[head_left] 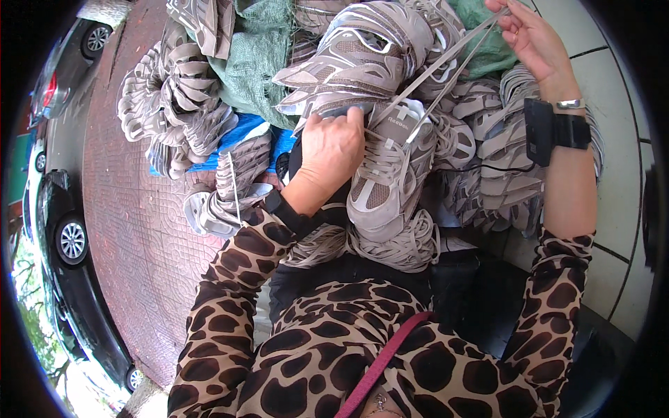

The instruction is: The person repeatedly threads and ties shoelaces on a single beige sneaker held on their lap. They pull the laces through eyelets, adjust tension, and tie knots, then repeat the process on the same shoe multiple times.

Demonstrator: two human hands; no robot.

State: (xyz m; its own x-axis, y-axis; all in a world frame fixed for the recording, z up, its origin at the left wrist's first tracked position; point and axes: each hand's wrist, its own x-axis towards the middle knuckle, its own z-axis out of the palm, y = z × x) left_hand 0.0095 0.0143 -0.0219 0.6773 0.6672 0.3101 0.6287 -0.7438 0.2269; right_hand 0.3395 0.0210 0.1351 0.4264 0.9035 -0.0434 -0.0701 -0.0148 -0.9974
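A beige and grey sneaker upper (pixel 390 188) lies toe toward me in front of my lap, its lower eyelets laced. From its top, a pale shoelace (pixel 446 66) runs taut up to the right. Its far end is pinched between the fingers of my right hand (pixel 524 31), raised at the upper right. My left hand (pixel 331 146) is closed in a fist just left of the upper, against the stacked uppers behind. What its fingers grip is hidden. A bundle of loose shoelaces (pixel 401 244) sits under the toe, against my lap.
Stacked sneaker uppers (pixel 355 59) rise ahead, with more bundles at left (pixel 174 90) and right (pixel 498 153). Green woven sacks (pixel 254 63) stand among them. A thin black cable (pixel 481 166) runs to my right wrist device. Parked cars (pixel 70 237) line the far left.
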